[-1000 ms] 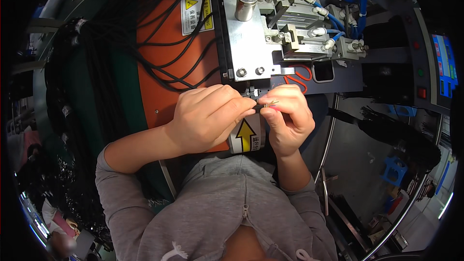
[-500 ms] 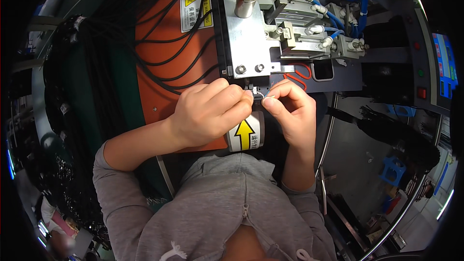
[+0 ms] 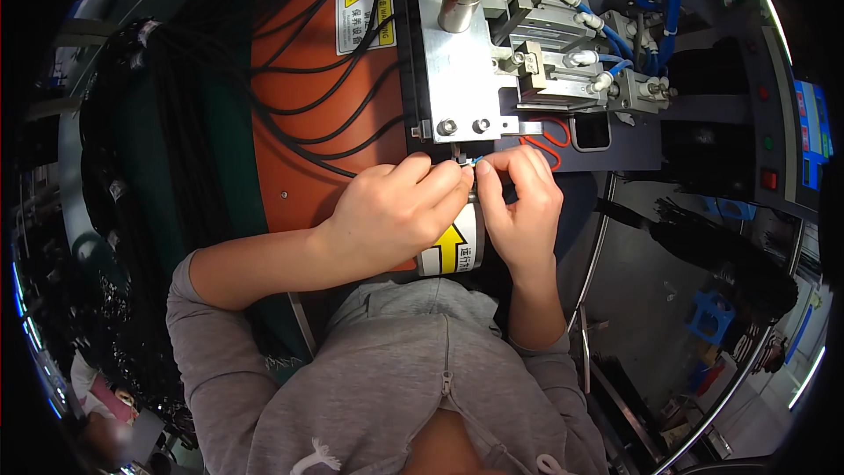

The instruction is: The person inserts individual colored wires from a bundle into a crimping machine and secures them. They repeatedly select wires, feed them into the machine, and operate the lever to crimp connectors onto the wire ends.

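Both my hands meet at the front end of the machine's bright metal plate (image 3: 462,70). My left hand (image 3: 400,211) is closed in a pinch; its fingers hide most of what they hold. Thin white and blue wires (image 3: 473,162) show in the small gap between the two hands. My right hand (image 3: 523,211) pinches these wires between thumb and forefinger. A small dark block (image 3: 462,157) sits just beyond the fingertips, under the plate's end, partly covered. Below the hands is a white curved surface with a yellow arrow (image 3: 451,251).
Black cables (image 3: 321,136) lie over the orange board (image 3: 290,167) at left. Red-handled scissors (image 3: 558,136) and a dark rectangular device (image 3: 591,132) rest right of the plate. Pneumatic cylinders (image 3: 563,79) with blue hoses (image 3: 671,0) stand behind. A bundle of black cables (image 3: 730,246) hangs at right.
Both hands have drawn closer together and the right hand has moved slightly left and up. Less of the wires shows between the fingertips. The whole view has shifted slightly.
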A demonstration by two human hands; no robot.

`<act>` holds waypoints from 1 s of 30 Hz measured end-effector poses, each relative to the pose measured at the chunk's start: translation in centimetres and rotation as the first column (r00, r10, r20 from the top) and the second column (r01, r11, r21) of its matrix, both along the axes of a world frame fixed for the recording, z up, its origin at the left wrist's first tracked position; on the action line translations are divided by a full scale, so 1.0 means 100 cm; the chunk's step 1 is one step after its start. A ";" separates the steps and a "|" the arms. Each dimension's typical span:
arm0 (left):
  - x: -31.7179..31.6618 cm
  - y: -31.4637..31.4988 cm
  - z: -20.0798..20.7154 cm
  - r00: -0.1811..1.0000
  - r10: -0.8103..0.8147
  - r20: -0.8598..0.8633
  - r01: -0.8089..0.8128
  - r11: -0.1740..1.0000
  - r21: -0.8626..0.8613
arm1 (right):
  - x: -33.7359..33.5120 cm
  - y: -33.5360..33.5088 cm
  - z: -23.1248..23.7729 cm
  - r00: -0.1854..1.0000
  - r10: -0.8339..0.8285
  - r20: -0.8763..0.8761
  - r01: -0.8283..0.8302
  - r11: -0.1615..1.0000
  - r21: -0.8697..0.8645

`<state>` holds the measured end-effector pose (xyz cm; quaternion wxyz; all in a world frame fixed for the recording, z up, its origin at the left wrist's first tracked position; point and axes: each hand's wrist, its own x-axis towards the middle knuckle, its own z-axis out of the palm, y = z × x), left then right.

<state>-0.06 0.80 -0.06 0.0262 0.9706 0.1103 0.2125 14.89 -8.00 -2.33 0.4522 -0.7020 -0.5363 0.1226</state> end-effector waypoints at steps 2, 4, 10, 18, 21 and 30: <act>-0.001 -0.002 0.000 1.000 0.013 -0.017 -0.013 1.000 -0.014 | -0.001 -0.002 0.000 0.999 0.013 0.029 -0.013 1.000 -0.002; 0.000 -0.003 0.002 0.999 0.021 -0.024 -0.022 0.999 -0.027 | -0.001 -0.001 -0.005 1.000 0.001 0.016 -0.002 0.999 0.048; 0.002 0.000 0.001 0.999 0.035 0.014 -0.035 0.999 -0.026 | -0.002 0.001 -0.016 0.985 -0.026 -0.172 0.039 0.997 0.073; 0.005 0.003 0.002 1.000 0.000 0.028 0.001 0.999 -0.038 | -0.003 -0.002 -0.033 0.877 -0.049 -0.478 0.073 0.997 0.032; 0.003 -0.003 0.006 0.999 0.033 -0.014 -0.034 0.999 -0.037 | -0.002 0.000 -0.023 0.996 -0.021 -0.083 0.036 0.983 0.179; 0.004 -0.001 -0.001 0.999 0.030 0.017 -0.030 0.999 -0.036 | -0.004 0.002 -0.032 0.907 -0.042 -0.419 0.077 0.995 0.068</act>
